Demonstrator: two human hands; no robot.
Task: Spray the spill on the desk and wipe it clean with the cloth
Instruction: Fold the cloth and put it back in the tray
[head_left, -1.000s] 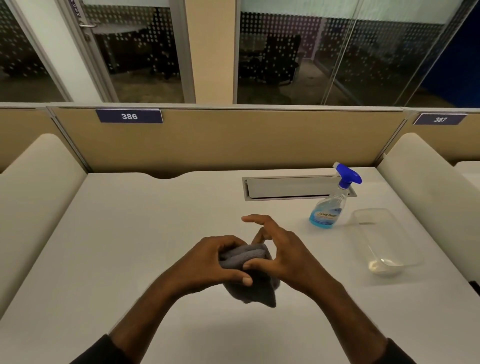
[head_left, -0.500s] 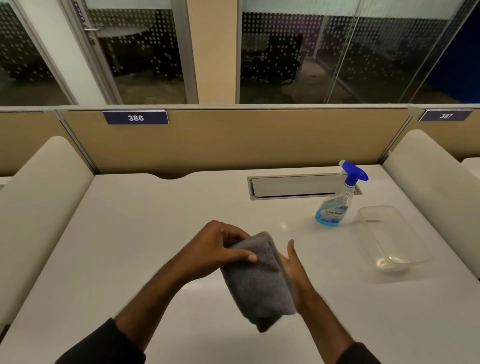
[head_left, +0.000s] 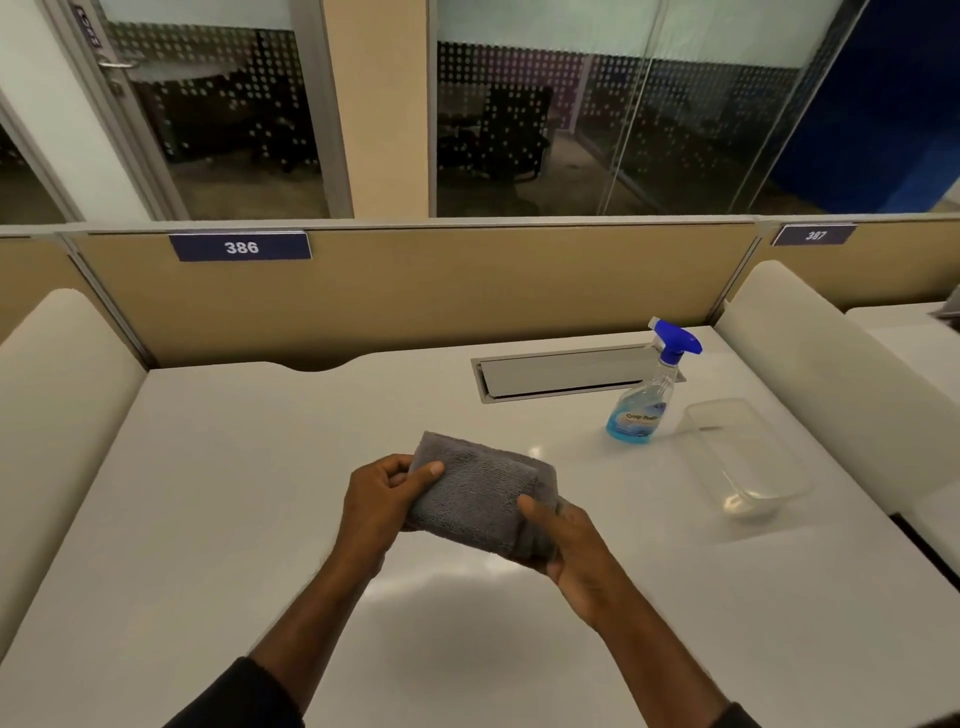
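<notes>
A folded grey cloth (head_left: 475, 493) is held flat above the middle of the white desk (head_left: 218, 493). My left hand (head_left: 379, 504) grips its left edge with the thumb on top. My right hand (head_left: 569, 540) holds its near right corner from below, thumb pressed on the top face. A spray bottle (head_left: 647, 400) with a blue trigger head and blue liquid stands upright to the far right of the cloth. No spill shows plainly on the desk surface.
A clear plastic container (head_left: 748, 457) lies right of the bottle with a little pale residue at its near end. A grey cable hatch (head_left: 561, 371) is set into the desk at the back. Tan partition panels and cream side dividers (head_left: 57, 415) enclose the desk.
The cloth went from bunched between both hands, to hanging down, to folded flat and spread between them. Both hands moved apart to its two ends.
</notes>
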